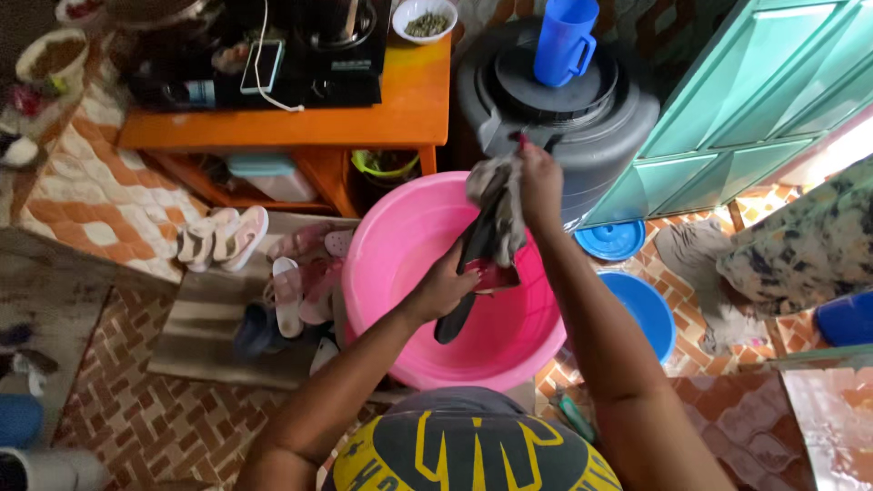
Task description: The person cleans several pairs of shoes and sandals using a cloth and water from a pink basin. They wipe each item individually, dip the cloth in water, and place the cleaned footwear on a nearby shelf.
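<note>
Pink basin (400, 264): sits on the tiled floor, seemingly to catch drips under the work.
Left hand (443, 289): fingers closed around the dark sandal (468, 273), steadying it over the basin.
Right hand (538, 182): fingers pinched on a grey cloth (498, 195), pressed to the sandal's upper end.
Sandal: slanted between both hands, above the basin.

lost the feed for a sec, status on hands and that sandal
Left hand grips dark sandal over pink basin. Right hand presses grey rag on it. Nothing in the way.
</note>
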